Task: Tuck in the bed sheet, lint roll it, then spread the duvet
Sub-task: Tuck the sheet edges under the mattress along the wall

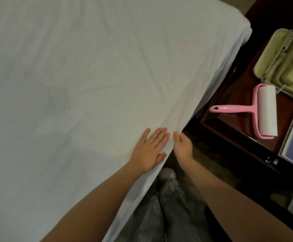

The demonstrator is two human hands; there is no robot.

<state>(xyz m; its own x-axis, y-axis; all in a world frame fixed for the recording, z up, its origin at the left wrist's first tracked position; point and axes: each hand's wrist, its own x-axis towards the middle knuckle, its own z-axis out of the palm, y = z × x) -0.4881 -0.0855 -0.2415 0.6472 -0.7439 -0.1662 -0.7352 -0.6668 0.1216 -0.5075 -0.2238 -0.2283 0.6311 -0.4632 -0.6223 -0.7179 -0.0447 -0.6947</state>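
Two hands at creased pale bed sheet [90, 84] edge, left hand [149, 151] flat, fingers straight, right hand [183, 147] fingers hidden, grip unclear, pink T-shaped lint roller [255, 110] on glossy nightstand [236, 95].

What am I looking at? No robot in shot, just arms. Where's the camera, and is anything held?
No machine here: these are a person's bare hands, filmed by one camera worn on the head, looking down. The left hand lies flat on the white bed sheet at the mattress edge. The right hand is against the sheet's hanging side; its fingers are partly hidden, so a grip cannot be confirmed. The pink lint roller lies untouched on the dark nightstand, beside a beige telephone.
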